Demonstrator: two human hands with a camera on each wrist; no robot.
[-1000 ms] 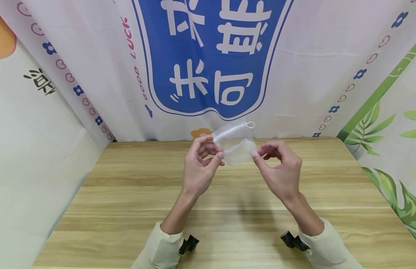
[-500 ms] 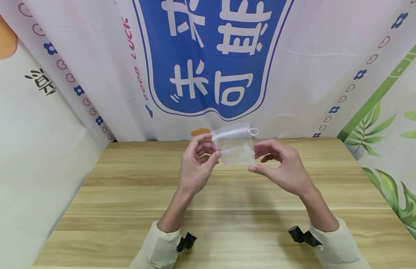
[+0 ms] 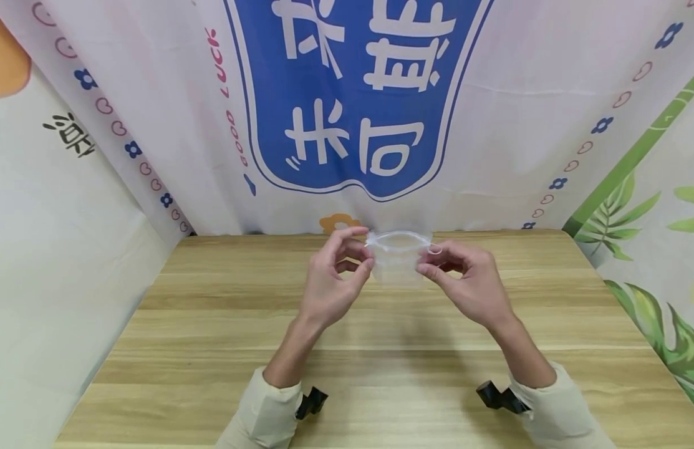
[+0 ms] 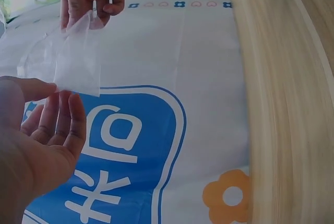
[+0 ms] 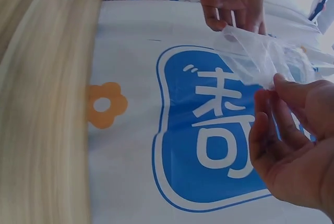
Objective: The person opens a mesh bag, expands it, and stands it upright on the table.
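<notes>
A small sheer white drawstring pouch (image 3: pixel 400 265) hangs between my two hands above the table. Its gathered mouth faces up and stands slightly parted, and a cord loop sticks out at the right end. My left hand (image 3: pixel 337 280) pinches the pouch's left side between thumb and fingers. On the opposite side my right hand (image 3: pixel 472 284) pinches the right edge, near the loop. In the left wrist view the pouch (image 4: pixel 78 59) looks see-through, with no contents visible. The right wrist view shows the pouch (image 5: pixel 255 57) creased where the right thumb and fingers meet.
Beneath the hands lies a wood-grain table (image 3: pixel 223 349). Behind its back edge hangs a white cloth (image 3: pixel 504 156) with a blue printed panel (image 3: pixel 347 168). Printed cloth also covers both sides. A black device (image 3: pixel 501 397) sits at the right cuff, another black device (image 3: pixel 311 403) at the left.
The pouch has come down and tipped so its mouth faces up and shows parted. My right hand loosened from the edge, then pinched it again higher, near the loop. The left hand kept its pinch.
</notes>
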